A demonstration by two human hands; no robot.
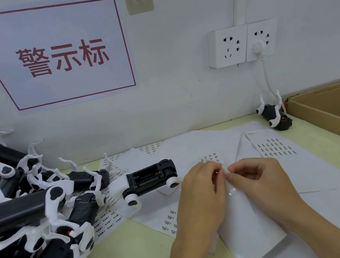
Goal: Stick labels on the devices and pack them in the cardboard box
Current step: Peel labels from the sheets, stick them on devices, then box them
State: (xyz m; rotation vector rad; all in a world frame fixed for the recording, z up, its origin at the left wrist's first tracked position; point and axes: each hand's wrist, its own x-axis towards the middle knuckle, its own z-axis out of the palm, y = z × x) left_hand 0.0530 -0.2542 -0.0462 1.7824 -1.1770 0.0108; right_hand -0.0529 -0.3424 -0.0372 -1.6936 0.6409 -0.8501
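Note:
My left hand and my right hand meet over a glossy white label sheet lifted off the table. Both pinch its top edge, where a small label sits between the fingertips. One black-and-white device lies on its back just left of my hands, its battery bay facing up. A heap of the same devices fills the left side. Another single device lies by the wall at the back right. The open cardboard box stands at the far right.
More label sheets with rows of small printed labels are spread over the pale green table. A wall socket with a plugged-in white cord is at the back, and a sign with red characters hangs to the left.

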